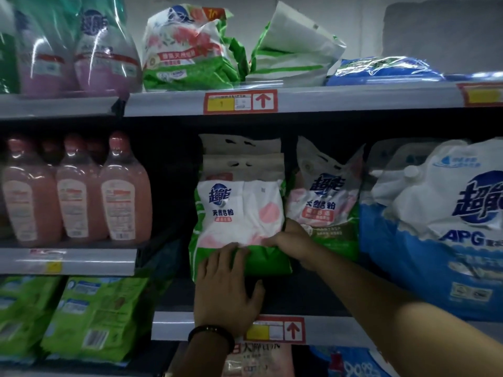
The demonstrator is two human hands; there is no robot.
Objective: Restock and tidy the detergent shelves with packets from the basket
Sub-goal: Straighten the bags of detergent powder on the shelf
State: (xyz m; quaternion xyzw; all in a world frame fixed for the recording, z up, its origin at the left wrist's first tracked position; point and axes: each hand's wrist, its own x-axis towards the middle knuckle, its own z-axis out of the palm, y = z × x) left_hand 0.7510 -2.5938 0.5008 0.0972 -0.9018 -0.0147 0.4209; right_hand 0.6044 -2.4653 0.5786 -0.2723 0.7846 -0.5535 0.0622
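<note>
Green and white, the packet (239, 213) stands just above the lower price tag (275, 333). It seems soft, saggy and rather heavy, so holding it low at both sides is best. The left hand (226, 278) presses flat on its bottom part; the right hand (292, 242) grips its lower right edge. Its logo reads 超能; up and right of the tag, a blue bag (446, 240) says APG.

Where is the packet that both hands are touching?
Centre of the head view, on the middle shelf: the green-and-white packet stands just left of a matching packet, with pink bottles further left.
</note>
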